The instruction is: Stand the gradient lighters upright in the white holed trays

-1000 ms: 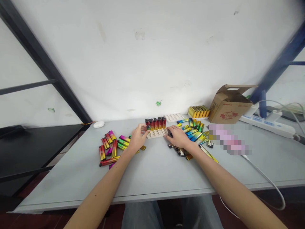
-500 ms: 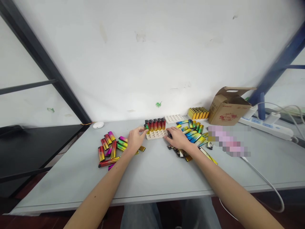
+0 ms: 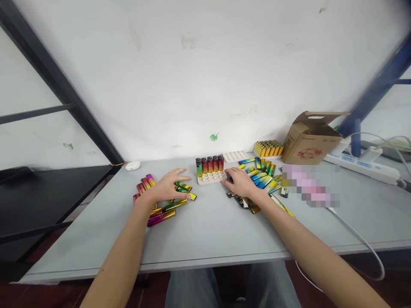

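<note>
A white holed tray [image 3: 212, 179] stands mid-table, with red-and-gold lighters [image 3: 210, 164] upright in its back rows. A green-and-gold lighter [image 3: 199, 170] stands at its left end. My left hand [image 3: 167, 185] is spread, thumb and fingers apart, over a loose pile to the left; under and beside it lie a green-and-gold lighter [image 3: 175, 205] and a purple-and-gold lighter [image 3: 161, 217]. With curled fingers, my right hand [image 3: 240, 182] grips the tray's right edge; its palm hides part of the lighters beneath it.
Loose blue-and-yellow lighters [image 3: 263, 182] spread right of the tray. Behind them are a second white tray [image 3: 235, 156], a tray of yellow lighters [image 3: 269, 149] and an open cardboard box [image 3: 313, 145]. A power strip [image 3: 362, 166] and cable [image 3: 356, 237] lie right; a white case [image 3: 132, 165] sits back left.
My left hand has left the tray's left end, moved left and down to the loose lighters, and spread. A green-and-gold lighter now shows upright in the tray. My right hand stays put.
</note>
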The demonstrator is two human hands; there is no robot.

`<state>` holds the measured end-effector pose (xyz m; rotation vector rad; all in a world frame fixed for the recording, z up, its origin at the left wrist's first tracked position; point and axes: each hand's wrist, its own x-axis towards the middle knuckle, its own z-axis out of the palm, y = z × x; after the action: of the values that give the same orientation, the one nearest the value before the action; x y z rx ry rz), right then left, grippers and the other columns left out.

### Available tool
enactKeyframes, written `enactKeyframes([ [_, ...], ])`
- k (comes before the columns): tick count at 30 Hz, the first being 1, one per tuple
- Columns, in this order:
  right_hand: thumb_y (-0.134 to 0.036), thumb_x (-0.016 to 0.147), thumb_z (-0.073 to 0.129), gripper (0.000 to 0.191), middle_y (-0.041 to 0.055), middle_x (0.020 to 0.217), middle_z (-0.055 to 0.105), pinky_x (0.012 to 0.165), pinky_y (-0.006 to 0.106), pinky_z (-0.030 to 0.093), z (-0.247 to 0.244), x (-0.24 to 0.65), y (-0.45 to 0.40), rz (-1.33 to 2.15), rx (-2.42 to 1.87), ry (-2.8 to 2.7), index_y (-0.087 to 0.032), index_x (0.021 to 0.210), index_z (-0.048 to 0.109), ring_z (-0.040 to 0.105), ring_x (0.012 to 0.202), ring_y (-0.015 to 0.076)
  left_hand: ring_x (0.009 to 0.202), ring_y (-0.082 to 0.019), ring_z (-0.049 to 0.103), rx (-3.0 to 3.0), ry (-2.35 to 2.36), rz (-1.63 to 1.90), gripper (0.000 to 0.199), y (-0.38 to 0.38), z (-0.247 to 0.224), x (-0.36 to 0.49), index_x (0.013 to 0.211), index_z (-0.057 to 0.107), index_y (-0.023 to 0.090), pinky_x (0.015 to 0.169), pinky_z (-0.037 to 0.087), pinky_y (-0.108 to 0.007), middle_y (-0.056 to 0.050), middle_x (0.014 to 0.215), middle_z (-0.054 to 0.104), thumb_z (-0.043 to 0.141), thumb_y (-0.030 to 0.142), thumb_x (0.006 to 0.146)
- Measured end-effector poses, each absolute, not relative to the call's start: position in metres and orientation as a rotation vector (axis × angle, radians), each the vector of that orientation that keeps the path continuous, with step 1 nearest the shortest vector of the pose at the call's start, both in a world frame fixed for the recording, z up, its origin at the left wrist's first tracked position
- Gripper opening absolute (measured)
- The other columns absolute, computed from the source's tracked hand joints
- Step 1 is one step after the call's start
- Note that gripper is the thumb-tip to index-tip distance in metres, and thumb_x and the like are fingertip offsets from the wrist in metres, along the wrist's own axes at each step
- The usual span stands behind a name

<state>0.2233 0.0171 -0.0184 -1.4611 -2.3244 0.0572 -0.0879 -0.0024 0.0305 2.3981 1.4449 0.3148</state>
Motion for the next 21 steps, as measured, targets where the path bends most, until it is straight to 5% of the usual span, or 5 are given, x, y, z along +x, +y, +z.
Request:
enactKeyframes([
  [3,-0.043,0.091,0.05,0.036,0.0131,0.106,0.064,0.09,0.034,0.038,-0.019,0.224,0.017,0.06,-1.467,-2.325,-0.014,0.112,0.059,0.054,0.105,0.0267,0.141,-0.035,0.026,2.421,1.478,0.299,0.075,0.003,0.021,-0.089,0.126,0.061,0.032,0.112,0.029,-0.049,-0.006,0.154,0.032,0.067,0.071,0.062],
  [10,-0.04,0.092,0.05,0.032,0.0131,0.105,0.065,0.09,0.033,0.038,-0.015,0.223,0.016,0.069,-1.439,-2.341,-0.014,0.108,0.061,0.055,0.105,0.0261,0.127,-0.029,0.046,2.422,1.535,0.533,0.054,0.013,0.007,-0.086,0.11,0.069,0.029,0.108,0.037,-0.043,-0.006,0.137,0.052,0.059,0.068,0.073],
  [21,-0.037,0.092,0.049,0.032,0.0133,0.108,0.066,0.091,0.034,0.038,-0.012,0.224,0.015,0.046,-1.408,-2.359,-0.013,0.107,0.064,0.056,0.105,0.0267,0.124,-0.03,0.047,2.343,1.502,0.469,0.037,0.009,0.016,-0.1,0.09,0.067,0.027,0.099,0.044,-0.041,-0.005,0.138,0.048,0.067,0.057,0.07],
])
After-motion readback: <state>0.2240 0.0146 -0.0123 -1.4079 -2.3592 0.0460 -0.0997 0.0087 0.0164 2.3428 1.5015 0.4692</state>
